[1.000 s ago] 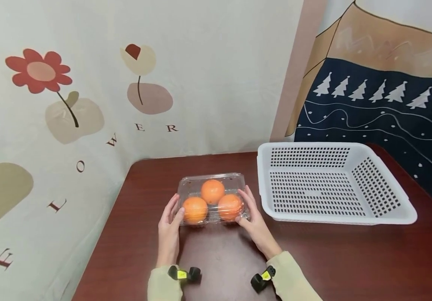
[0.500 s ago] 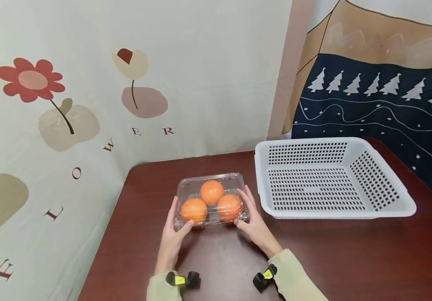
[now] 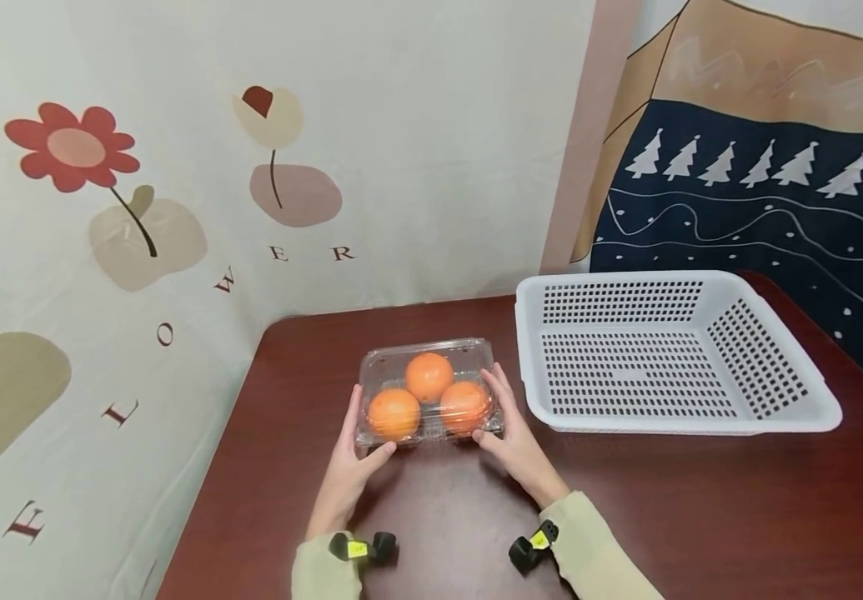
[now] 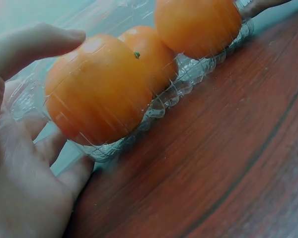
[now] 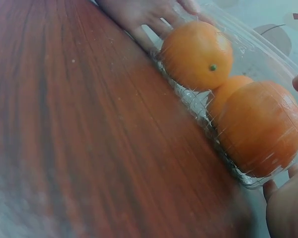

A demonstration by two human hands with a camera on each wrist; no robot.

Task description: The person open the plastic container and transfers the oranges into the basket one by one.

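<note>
A clear plastic fruit box (image 3: 388, 367) with three oranges inside is on the dark red table. One orange (image 3: 429, 377) lies at the back; a left orange (image 3: 393, 414) and a right orange (image 3: 464, 407) lie in front. My left hand (image 3: 343, 485) grips the box's left end, thumb at the front edge. Close up in the left wrist view, the thumb (image 4: 49, 44) lies over the box and the other fingers (image 4: 79, 173) are low at its side. My right hand (image 3: 519, 450) holds the right end, fingers along the side, thumb at the front corner.
To the right of the box stands a white perforated plastic basket (image 3: 671, 425) with nothing in it. The table (image 3: 439, 533) meets a wall hanging (image 3: 431, 208) with printed flowers at its back and left. Black cameras (image 3: 532, 548) are strapped to both wrists.
My left hand has shifted its grip: its thumb has moved from the box's left side to the front edge. The right hand has kept its hold. The head view has shifted slightly.
</note>
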